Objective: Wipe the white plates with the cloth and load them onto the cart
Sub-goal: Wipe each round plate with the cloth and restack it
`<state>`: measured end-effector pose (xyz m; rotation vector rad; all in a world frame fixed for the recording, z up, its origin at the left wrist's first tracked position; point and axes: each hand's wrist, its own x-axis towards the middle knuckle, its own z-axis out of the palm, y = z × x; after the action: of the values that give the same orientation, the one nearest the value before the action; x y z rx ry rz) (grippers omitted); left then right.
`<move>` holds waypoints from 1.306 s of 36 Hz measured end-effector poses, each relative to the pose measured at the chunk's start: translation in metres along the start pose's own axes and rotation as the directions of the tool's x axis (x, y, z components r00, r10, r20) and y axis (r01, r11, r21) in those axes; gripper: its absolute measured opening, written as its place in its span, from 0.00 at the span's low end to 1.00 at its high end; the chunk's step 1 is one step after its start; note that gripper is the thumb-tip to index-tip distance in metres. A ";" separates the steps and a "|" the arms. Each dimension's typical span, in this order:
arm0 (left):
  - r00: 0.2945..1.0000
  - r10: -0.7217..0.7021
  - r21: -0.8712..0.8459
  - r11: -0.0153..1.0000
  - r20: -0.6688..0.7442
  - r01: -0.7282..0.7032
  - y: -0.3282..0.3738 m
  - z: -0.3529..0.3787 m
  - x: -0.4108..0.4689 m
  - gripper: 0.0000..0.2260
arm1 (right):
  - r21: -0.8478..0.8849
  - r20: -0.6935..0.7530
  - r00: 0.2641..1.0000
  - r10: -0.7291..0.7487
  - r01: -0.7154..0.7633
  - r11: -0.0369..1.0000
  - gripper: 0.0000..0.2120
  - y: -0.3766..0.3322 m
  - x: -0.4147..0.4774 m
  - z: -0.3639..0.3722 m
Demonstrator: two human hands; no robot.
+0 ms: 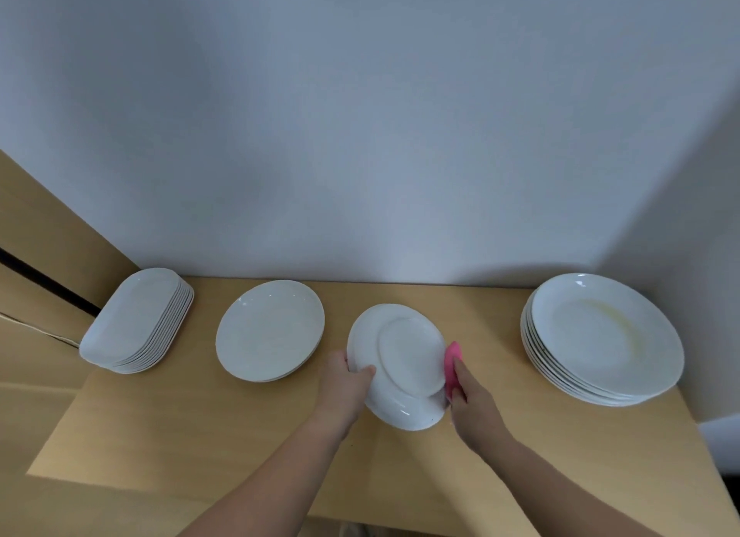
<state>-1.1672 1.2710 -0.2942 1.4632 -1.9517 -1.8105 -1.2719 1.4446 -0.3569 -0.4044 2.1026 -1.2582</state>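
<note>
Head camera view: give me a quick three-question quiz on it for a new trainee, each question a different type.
1. Fill in the gap: the left hand grips a plate whose ___ faces the camera.
2. Multiple choice: the pink cloth is held by A) the left hand, B) the right hand, C) neither hand.
3. True or false: the top plate of the right-hand stack bears a yellowish smear.

Key: 1 underside; 2 B; 3 true.
</note>
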 end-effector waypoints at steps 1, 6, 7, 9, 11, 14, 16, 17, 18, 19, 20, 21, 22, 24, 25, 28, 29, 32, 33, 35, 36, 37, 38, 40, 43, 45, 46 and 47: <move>1.000 0.000 0.000 1.000 -0.003 0.000 -0.001 0.002 -0.001 0.10 | 0.010 -0.017 1.000 0.007 -0.007 1.000 0.31 0.001 -0.003 0.003; 0.998 0.011 -0.004 1.000 -0.059 -0.011 -0.007 0.017 -0.007 0.11 | 0.039 -0.087 0.995 0.052 -0.049 0.998 0.31 0.002 -0.026 0.021; 0.998 0.008 -0.005 1.000 -0.069 -0.009 -0.008 0.020 -0.007 0.12 | 0.040 -0.092 0.994 0.054 -0.050 0.998 0.31 0.000 -0.031 0.025; 0.998 0.004 -0.014 1.000 -0.065 -0.005 -0.011 0.027 -0.009 0.12 | 0.056 -0.105 0.993 0.059 -0.053 0.997 0.31 -0.003 -0.038 0.031; 1.000 0.004 -0.019 1.000 -0.025 -0.005 -0.012 0.029 -0.010 0.09 | 0.101 -0.139 0.987 0.086 -0.073 0.992 0.31 -0.006 -0.038 0.029; 0.999 0.002 -0.036 0.999 0.048 -0.001 -0.011 0.026 -0.007 0.05 | 0.114 -0.168 0.981 0.101 -0.082 0.990 0.31 -0.010 -0.033 0.018; 0.997 -0.019 -0.087 0.996 0.073 0.026 -0.010 0.022 -0.003 0.07 | 0.092 -0.160 0.983 0.091 -0.077 0.993 0.32 -0.010 -0.031 0.012; 0.996 -0.019 -0.103 0.994 0.083 0.027 -0.009 0.021 -0.001 0.07 | 0.086 -0.157 0.983 0.093 -0.080 0.993 0.32 -0.010 -0.030 0.009; 0.996 -0.010 -0.109 0.994 0.090 0.020 -0.007 0.020 0.000 0.08 | 0.081 -0.160 0.982 0.096 -0.084 0.993 0.31 -0.010 -0.030 0.008; 0.996 -0.005 -0.106 0.994 0.093 0.015 -0.006 0.019 0.000 0.08 | 0.072 -0.173 0.980 0.100 -0.089 0.993 0.31 -0.011 -0.030 0.008; 0.996 -0.002 -0.106 0.994 0.094 0.012 -0.004 0.020 0.000 0.09 | 0.055 -0.194 0.976 0.104 -0.095 0.994 0.30 -0.012 -0.030 0.008; 0.995 -0.001 -0.109 0.994 0.096 0.011 -0.003 0.021 0.000 0.09 | 0.036 -0.210 0.972 0.105 -0.100 0.994 0.29 -0.015 -0.031 0.010; 0.995 0.002 -0.112 0.994 0.097 0.009 -0.002 0.022 0.000 0.10 | 0.023 -0.214 0.972 0.101 -0.099 0.995 0.28 -0.018 -0.033 0.012; 0.995 0.009 -0.106 0.994 0.098 0.002 -0.001 0.024 -0.002 0.11 | 0.011 -0.197 0.978 0.070 -0.069 0.998 0.28 -0.025 -0.039 0.017; 0.995 0.015 -0.104 0.995 0.102 -0.004 -0.001 0.025 -0.003 0.11 | 0.012 -0.193 0.980 0.050 -0.049 0.999 0.27 -0.027 -0.042 0.019; 0.994 0.017 -0.114 0.994 0.110 -0.005 -0.002 0.025 -0.003 0.12 | 0.043 -0.193 0.981 0.009 -0.001 0.999 0.27 -0.033 -0.050 0.014; 0.994 0.012 -0.114 0.993 0.105 0.000 -0.002 0.024 -0.003 0.12 | 0.077 -0.180 0.984 -0.002 0.016 0.997 0.27 -0.036 -0.051 0.010; 0.995 0.001 -0.120 0.993 0.095 0.011 -0.003 0.021 -0.002 0.11 | 0.206 -0.123 0.991 -0.054 0.078 0.975 0.29 -0.045 -0.049 -0.007; 0.996 -0.005 -0.129 0.991 0.094 0.017 -0.003 0.021 -0.001 0.10 | 0.232 -0.112 0.991 -0.067 0.092 0.968 0.28 -0.048 -0.045 -0.014; 0.994 -0.016 -0.154 0.988 0.105 0.032 -0.003 0.020 -0.001 0.08 | 0.270 -0.117 0.991 -0.064 0.094 0.958 0.26 -0.053 -0.032 -0.030; 0.994 -0.018 -0.163 0.986 0.110 0.036 -0.002 0.020 -0.001 0.07 | 0.268 -0.131 0.990 -0.057 0.091 0.959 0.25 -0.057 -0.024 -0.037; 0.994 -0.016 -0.166 0.985 0.111 0.034 -0.002 0.020 0.000 0.07 | 0.244 -0.143 0.988 -0.052 0.086 0.966 0.23 -0.060 -0.014 -0.043; 0.994 -0.012 -0.165 0.986 0.108 0.030 -0.002 0.020 0.000 0.07 | 0.210 -0.150 0.988 -0.045 0.076 0.975 0.22 -0.062 -0.004 -0.048; 0.995 -0.008 -0.155 0.988 0.099 0.024 -0.002 0.020 0.002 0.08 | 0.117 -0.155 0.987 -0.032 0.051 0.992 0.22 -0.066 0.018 -0.053; 0.994 -0.003 -0.149 0.989 0.113 0.020 -0.002 0.020 0.002 0.09 | -0.148 -0.111 0.992 -0.056 0.039 0.988 0.20 -0.073 0.045 -0.048; 0.992 0.010 -0.136 0.991 0.127 0.008 0.000 0.021 0.002 0.11 | -0.302 -0.048 0.996 -0.078 0.060 0.951 0.22 -0.078 0.057 -0.039; 0.991 0.019 -0.126 0.992 0.130 -0.002 0.001 0.021 0.002 0.11 | -0.369 -0.008 0.996 -0.091 0.082 0.926 0.23 -0.079 0.063 -0.033; 0.991 0.026 -0.119 0.993 0.130 -0.011 0.002 0.022 0.003 0.11 | -0.427 0.038 0.995 -0.095 0.102 0.898 0.23 -0.080 0.067 -0.028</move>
<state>-1.1835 1.2843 -0.2998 1.3171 -1.8704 -2.0244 -1.3456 1.3871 -0.3033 -0.7177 2.3672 -0.8280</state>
